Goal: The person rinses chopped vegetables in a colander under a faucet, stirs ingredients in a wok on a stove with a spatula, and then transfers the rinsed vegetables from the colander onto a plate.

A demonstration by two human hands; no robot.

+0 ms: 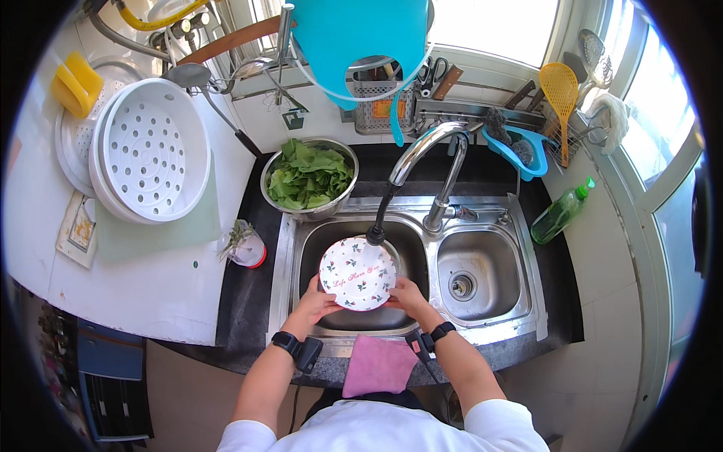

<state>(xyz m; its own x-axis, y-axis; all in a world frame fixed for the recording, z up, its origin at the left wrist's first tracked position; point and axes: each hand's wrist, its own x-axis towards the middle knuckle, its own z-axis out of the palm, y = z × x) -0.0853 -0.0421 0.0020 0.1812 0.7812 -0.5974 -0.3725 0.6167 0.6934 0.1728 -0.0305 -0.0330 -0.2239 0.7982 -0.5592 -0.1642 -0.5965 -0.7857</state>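
Observation:
A white plate (358,282) with small flower motifs, red lettering and a red rim is held over the larger, left basin of a steel sink (395,325). My left hand (317,300) grips its left edge, my right hand (404,294) its right edge. The black spray head of the chrome faucet (429,138) hangs right above the plate's top edge. Part of another round dish shows behind the plate; the rest of it is hidden. A pink cloth (379,367) drapes over the counter's front edge, between my wrists.
Left behind the sink stands a steel bowl of leafy greens (309,175). White colanders (149,152) lie at the left, near a cup with herbs (246,248). The small basin (480,271) and a green bottle (559,212) are at the right. A turquoise basin (361,34) hangs ahead.

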